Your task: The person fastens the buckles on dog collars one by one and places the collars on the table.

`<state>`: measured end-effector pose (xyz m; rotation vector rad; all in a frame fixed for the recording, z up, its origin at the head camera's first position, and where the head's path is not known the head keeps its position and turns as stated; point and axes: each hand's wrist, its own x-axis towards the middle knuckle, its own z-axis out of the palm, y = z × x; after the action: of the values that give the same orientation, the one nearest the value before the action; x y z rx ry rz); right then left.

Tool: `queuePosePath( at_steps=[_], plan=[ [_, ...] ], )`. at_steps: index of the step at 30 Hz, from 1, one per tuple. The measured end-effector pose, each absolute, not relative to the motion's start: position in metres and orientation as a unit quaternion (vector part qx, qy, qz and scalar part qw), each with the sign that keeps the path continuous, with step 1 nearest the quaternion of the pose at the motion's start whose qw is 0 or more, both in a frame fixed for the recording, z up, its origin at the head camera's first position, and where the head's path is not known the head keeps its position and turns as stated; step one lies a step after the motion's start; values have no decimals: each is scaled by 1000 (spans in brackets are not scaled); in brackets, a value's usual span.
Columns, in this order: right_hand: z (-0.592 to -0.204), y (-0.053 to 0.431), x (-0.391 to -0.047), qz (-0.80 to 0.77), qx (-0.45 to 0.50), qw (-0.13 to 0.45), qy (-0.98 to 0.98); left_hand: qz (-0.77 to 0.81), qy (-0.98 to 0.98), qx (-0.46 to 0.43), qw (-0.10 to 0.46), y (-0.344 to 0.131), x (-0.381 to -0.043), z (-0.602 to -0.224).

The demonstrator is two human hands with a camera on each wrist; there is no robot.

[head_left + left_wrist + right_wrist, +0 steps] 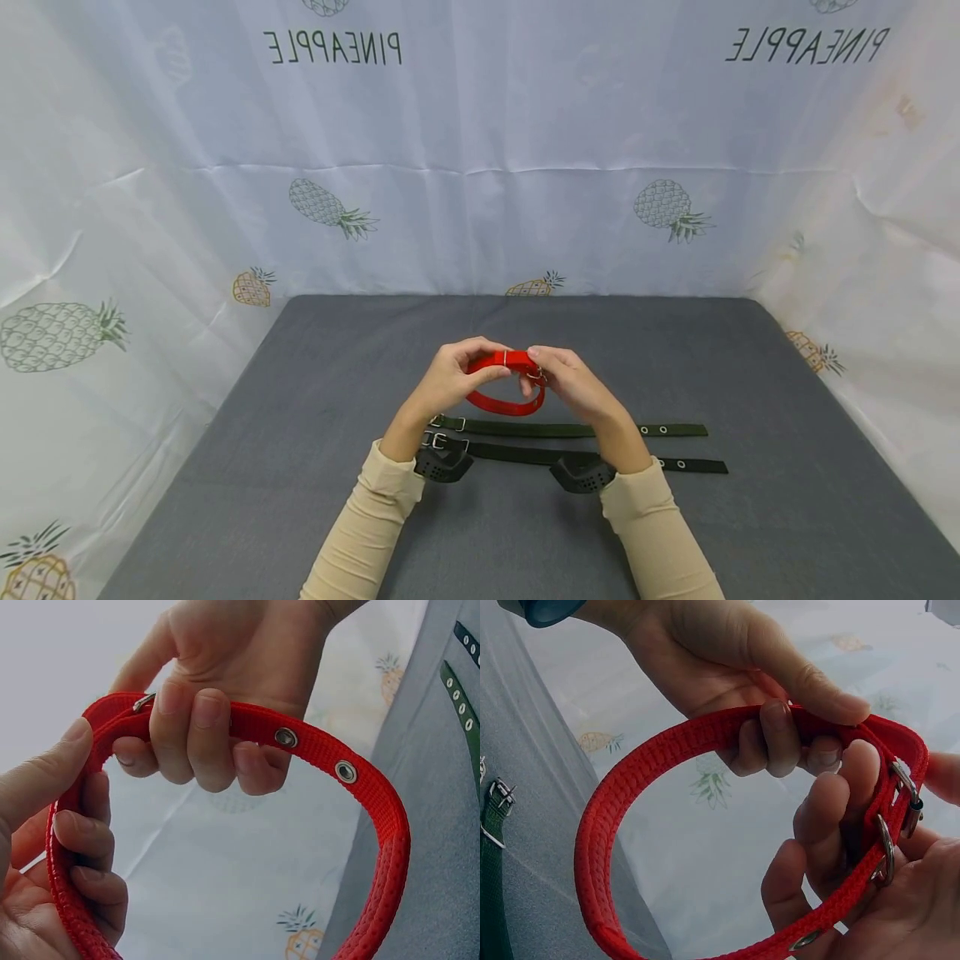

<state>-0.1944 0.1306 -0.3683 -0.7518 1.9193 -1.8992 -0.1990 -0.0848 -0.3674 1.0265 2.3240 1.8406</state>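
Observation:
A red collar (pixel 506 407), bent into a loop, is held up over the table by both hands. My left hand (pixel 447 377) grips one side, thumb on the outer face and fingers curled inside the loop. My right hand (pixel 576 385) holds the buckle end, its fingers hooked over the strap. In the right wrist view a metal buckle (pixel 906 784) and a D-ring (pixel 887 851) sit by the right fingers. The strap runs doubled near the buckle. Metal eyelets (pixel 346 772) show along the strap in the left wrist view.
Below the hands, a dark green collar (pixel 525 429) and a black collar (pixel 510 453) lie stretched side by side on the grey table (pixel 360 333), buckles to the left. Each wrist wears a black device (pixel 444 464). A white pineapple-print curtain (pixel 480 217) hangs behind.

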Motion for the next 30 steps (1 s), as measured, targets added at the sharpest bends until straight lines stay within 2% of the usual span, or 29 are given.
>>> queuePosePath(
  at_steps=[13,21,30],
  plan=[
    [-372,130,-195,-661,-276,132,685,569,741,356,-16,-82,-199,-372],
    [-371,128,-194,-659,-274,124,690,569,749,338,3,-79,-197,-370],
    [-369,128,-194,-654,-214,135,713,585,737,338,-7,-80,-198,-370]
  ],
)
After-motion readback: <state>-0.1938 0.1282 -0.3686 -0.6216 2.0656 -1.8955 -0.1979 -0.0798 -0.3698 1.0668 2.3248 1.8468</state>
